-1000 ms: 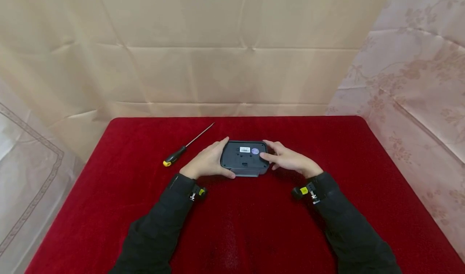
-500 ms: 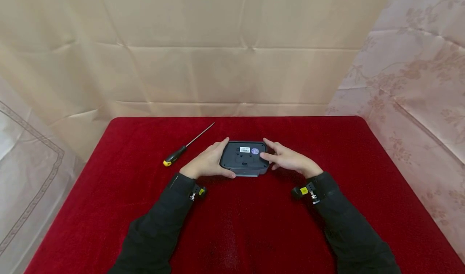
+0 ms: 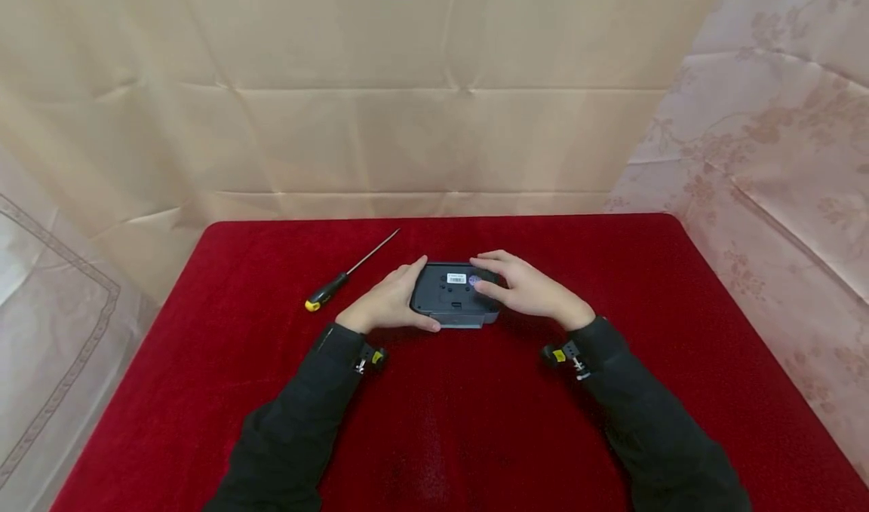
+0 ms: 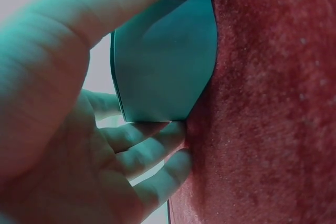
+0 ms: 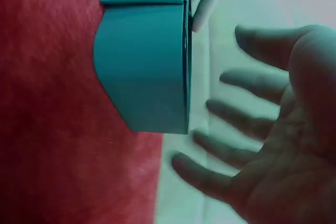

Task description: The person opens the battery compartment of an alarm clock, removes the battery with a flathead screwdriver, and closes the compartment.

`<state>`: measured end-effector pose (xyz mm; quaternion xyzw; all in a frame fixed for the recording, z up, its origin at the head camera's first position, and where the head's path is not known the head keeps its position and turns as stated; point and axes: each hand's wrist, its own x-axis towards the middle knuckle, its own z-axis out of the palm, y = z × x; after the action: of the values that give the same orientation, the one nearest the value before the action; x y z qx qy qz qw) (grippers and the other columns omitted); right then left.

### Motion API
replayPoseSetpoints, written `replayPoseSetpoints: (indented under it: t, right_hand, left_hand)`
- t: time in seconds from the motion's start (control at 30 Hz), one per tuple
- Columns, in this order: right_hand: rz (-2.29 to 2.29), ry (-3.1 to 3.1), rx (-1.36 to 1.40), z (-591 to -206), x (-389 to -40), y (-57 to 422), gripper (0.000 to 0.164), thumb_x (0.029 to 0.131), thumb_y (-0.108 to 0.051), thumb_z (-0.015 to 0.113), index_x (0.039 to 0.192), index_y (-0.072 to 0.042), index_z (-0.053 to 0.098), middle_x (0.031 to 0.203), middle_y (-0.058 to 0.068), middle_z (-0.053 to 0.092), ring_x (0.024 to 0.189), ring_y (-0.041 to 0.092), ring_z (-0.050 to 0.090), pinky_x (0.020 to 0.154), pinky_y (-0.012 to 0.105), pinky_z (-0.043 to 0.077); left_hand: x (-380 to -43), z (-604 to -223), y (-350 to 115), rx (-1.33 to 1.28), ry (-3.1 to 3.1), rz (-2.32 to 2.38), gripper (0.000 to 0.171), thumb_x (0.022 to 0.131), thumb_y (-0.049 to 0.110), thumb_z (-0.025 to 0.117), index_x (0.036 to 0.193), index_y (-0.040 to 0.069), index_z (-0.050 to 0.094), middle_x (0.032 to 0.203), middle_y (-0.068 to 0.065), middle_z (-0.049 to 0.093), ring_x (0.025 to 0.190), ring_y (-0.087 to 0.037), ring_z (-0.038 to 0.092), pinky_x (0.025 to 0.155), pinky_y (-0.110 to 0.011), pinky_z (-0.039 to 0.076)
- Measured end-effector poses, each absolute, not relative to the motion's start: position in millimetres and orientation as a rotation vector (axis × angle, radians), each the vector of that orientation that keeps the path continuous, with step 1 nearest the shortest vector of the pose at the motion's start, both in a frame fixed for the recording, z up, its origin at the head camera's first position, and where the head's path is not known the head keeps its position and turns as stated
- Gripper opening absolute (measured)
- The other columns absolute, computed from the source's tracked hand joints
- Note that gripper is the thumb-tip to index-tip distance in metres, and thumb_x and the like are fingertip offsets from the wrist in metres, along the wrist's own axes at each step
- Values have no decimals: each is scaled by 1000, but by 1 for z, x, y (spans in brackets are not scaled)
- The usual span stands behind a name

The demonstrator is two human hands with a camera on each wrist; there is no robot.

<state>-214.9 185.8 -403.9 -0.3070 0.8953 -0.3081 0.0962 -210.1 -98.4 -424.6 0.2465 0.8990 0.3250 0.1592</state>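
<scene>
A dark grey box-shaped electronic device lies on the red cloth, its flat back with a white label, a round purple sticker and small holes facing up. My left hand grips its left end, thumb on the near side and fingers round the far side. In the left wrist view the device's smooth side stands between thumb and fingers. My right hand hovers at the right end with fingers spread. The right wrist view shows that hand apart from the device, holding nothing.
A screwdriver with a black and yellow handle lies left of the device, its shaft pointing to the far edge. Red cloth covers the table. Beige curtain hangs behind, and patterned pale fabric hangs on the right.
My right hand has let go of the device's right end, lifted and shifted a little left over it. The left hand and the screwdriver stay where they were.
</scene>
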Motion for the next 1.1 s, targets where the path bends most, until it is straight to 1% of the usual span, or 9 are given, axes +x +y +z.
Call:
replayPoseSetpoints:
  t: [0.03,0.1,0.23,0.43,0.57,0.63,0.7,0.87,1.1]
  right_hand:
    - [-874,2682,-982,-402,-215,183,55,99,-28,67,146,-4,54,148,17,48,134,34,43,107,52,42]
    - [-795,2724,-1122,-397,-213,177,49,97,-27,70,139,-4,62,144,16,54,134,34,45,107,51,43]
    - [-637,2781,-1306,-396,-214,168,43,92,-27,77,128,-4,70,133,13,62,126,29,52,105,43,47]
    - [-502,2825,-1343,-410,-215,164,42,89,-30,81,122,-5,74,127,12,65,121,26,56,101,39,50]
    - [-490,2850,-1349,-415,-215,161,40,87,-30,82,119,-6,76,125,11,67,121,27,59,101,40,50]
    - [-490,2871,-1349,-416,-214,160,40,87,-31,82,117,-6,77,123,11,69,122,27,60,101,40,49]
    - [-496,2885,-1353,-416,-213,158,39,87,-32,83,116,-6,77,122,11,70,121,28,61,101,41,50]
    - [-500,2915,-1353,-416,-212,156,40,86,-33,83,115,-7,78,121,11,71,121,29,62,99,41,51]
    - [-499,2928,-1362,-418,-213,154,41,86,-32,83,116,-5,77,119,13,72,123,33,62,96,43,52]
  left_hand:
    - [-210,-425,-98,701,2567,928,121,75,40,89,162,6,13,153,-14,36,132,-29,37,108,-49,39]
    - [-210,-425,-98,702,2561,928,120,75,40,88,162,6,13,154,-14,35,133,-30,37,108,-49,39]
    - [-212,-426,-98,709,2553,929,120,76,41,88,163,7,12,155,-14,34,133,-30,37,108,-49,40]
    - [-211,-427,-97,715,2556,922,121,76,44,87,163,5,11,157,-16,32,135,-31,37,109,-48,39]
    - [-209,-427,-97,760,2602,901,121,77,51,86,161,2,15,164,-18,19,146,-33,27,113,-48,35]
    - [-208,-427,-96,820,2635,887,119,77,54,85,160,-1,20,166,-20,15,149,-35,23,114,-49,35]
    - [-207,-428,-95,881,2672,858,118,76,56,84,159,-2,24,166,-21,16,149,-35,22,114,-49,34]
    - [-207,-429,-95,908,2748,756,114,77,57,84,158,-1,28,164,-19,24,148,-32,27,114,-46,35]
    - [-207,-428,-91,950,2819,601,106,81,53,79,155,-5,31,162,-23,27,150,-33,28,115,-45,34]
